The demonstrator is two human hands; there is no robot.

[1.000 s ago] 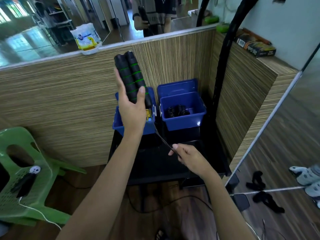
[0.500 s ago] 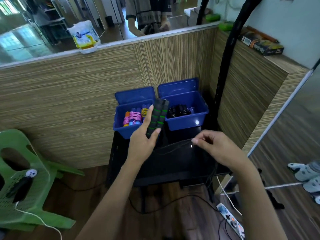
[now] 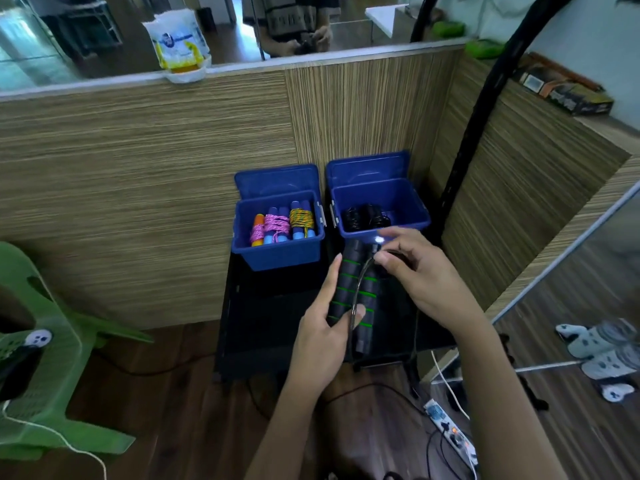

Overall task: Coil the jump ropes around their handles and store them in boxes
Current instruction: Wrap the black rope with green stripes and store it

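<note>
A green chair (image 3: 45, 375) stands at far left. The left box (image 3: 277, 251) holds coiled coloured ropes (image 3: 282, 221). Nearer, the left hand (image 3: 323, 336) grips two black handles (image 3: 356, 292) side by side. The right hand (image 3: 420, 275) pinches the thin black rope (image 3: 358, 289) across them, in front of the right box (image 3: 381, 202).

Left hand (image 3: 323, 332) curled in a grip, thumb across; right hand (image 3: 420, 271) pinching with curled fingertips, both forearms extended.
</note>
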